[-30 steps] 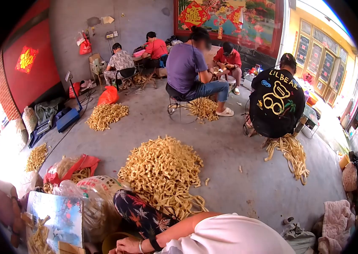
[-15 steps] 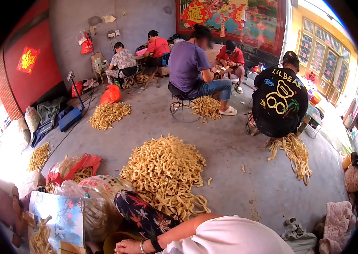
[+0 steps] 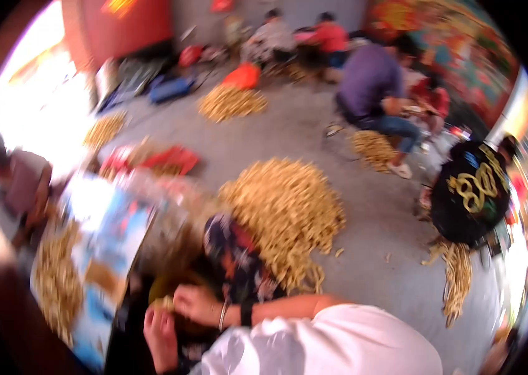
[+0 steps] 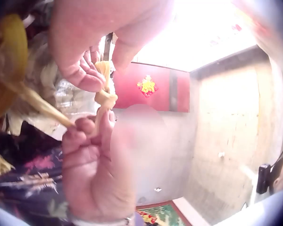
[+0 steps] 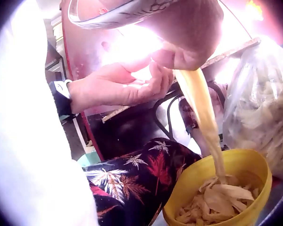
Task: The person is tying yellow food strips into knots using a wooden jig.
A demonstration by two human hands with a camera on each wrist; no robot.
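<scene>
"Two hands to check. Left hand point(image 3: 161, 334) first: state of grip?"

"Closed, pinching a pale yellow strip point(image 5: 203, 103) on one side of a knot point(image 4: 105, 99)."

"Right hand point(image 3: 195, 304)?"

"Also closed, fingers curled round the same strip across the knot; silver bracelet point(image 5: 118, 19) at the wrist."

"Location of strip?"

"Between both hands, with a loose length hanging into a yellow bucket point(image 5: 252, 165), down to more strips point(image 5: 221, 200) inside."

"Near surroundings?"

"Patterned trousers point(image 5: 137, 183) beside the bucket, clear plastic bag point(image 5: 266, 103) close by. At left, a blue-and-white board point(image 3: 120, 219) bearing a tan heap point(image 3: 58, 281)."

"Farther out?"

"Large pile of tan pieces point(image 3: 286, 212) on the floor; seated person in purple point(image 3: 370, 81) at the far side, person in black point(image 3: 471, 197) at right. Head view blurred."
</scene>
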